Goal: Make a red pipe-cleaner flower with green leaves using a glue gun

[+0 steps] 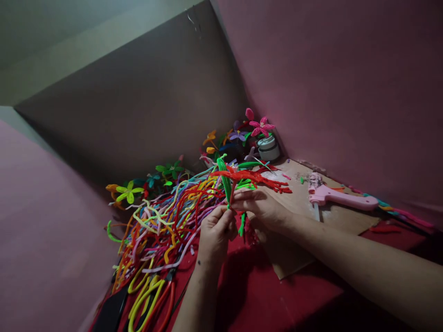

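Between the fingertips of my left hand (215, 228) is the lower end of a green pipe cleaner piece (225, 177), bent into a long leaf-like loop that stands upright. From the other side my right hand (259, 206) closes its fingertips on the same piece, close to my left thumb. Its far fingertips are partly hidden. A bundle of red pipe cleaners (256, 177) lies just behind and above my hands. More green ends (242, 226) show below my right fingers; whether they join the held piece I cannot tell.
A heap of mixed-colour pipe cleaners (173, 207) spreads to the left, with yellow-handled scissors (147, 297) in front. On the right, a pink glue gun (341, 197) rests on a cardboard sheet (349, 223). Pipe-cleaner flowers (262, 126) and a grey-white round container (268, 148) stand at the back.
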`<move>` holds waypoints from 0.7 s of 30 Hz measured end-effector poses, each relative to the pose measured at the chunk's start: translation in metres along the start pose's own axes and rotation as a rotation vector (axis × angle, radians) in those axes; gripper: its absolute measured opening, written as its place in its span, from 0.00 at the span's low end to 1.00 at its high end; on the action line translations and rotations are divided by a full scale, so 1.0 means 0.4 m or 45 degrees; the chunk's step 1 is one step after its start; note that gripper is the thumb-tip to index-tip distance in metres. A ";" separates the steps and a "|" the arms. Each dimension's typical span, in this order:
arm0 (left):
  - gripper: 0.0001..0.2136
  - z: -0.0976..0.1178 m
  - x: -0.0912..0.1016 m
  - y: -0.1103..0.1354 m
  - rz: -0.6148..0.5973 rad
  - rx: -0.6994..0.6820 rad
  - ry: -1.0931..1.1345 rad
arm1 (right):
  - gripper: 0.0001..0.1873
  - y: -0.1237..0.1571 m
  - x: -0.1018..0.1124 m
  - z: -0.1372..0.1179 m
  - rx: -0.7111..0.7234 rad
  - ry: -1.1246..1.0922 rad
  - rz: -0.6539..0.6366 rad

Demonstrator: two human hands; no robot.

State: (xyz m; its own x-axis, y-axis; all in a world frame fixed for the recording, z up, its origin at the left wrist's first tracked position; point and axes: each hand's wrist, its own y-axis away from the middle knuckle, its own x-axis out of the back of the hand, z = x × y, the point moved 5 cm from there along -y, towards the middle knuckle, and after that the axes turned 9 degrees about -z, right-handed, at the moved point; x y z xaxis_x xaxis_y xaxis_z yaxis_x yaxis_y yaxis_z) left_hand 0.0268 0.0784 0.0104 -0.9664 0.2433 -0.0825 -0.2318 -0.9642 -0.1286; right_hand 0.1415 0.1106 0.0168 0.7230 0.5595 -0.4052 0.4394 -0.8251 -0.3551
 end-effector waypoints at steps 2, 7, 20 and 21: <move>0.08 -0.009 -0.005 -0.003 -0.123 0.051 0.223 | 0.08 -0.002 -0.003 -0.001 0.031 0.018 -0.060; 0.06 -0.025 -0.018 0.008 -0.356 0.144 0.584 | 0.11 -0.001 -0.014 0.021 -0.037 -0.053 -0.321; 0.11 -0.020 -0.007 -0.009 -0.085 0.057 0.074 | 0.11 0.003 -0.009 0.047 -0.134 -0.285 -0.150; 0.12 -0.016 -0.002 -0.010 -0.028 0.017 -0.039 | 0.11 0.002 -0.004 0.051 -0.118 -0.285 -0.119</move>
State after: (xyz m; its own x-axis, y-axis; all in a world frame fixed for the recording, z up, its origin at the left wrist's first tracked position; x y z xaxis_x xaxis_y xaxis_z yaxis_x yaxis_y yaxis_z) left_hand 0.0290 0.0828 0.0047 -0.9639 0.2615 -0.0497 -0.2544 -0.9600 -0.1171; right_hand 0.1298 0.1107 -0.0001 0.5458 0.6283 -0.5543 0.5529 -0.7672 -0.3252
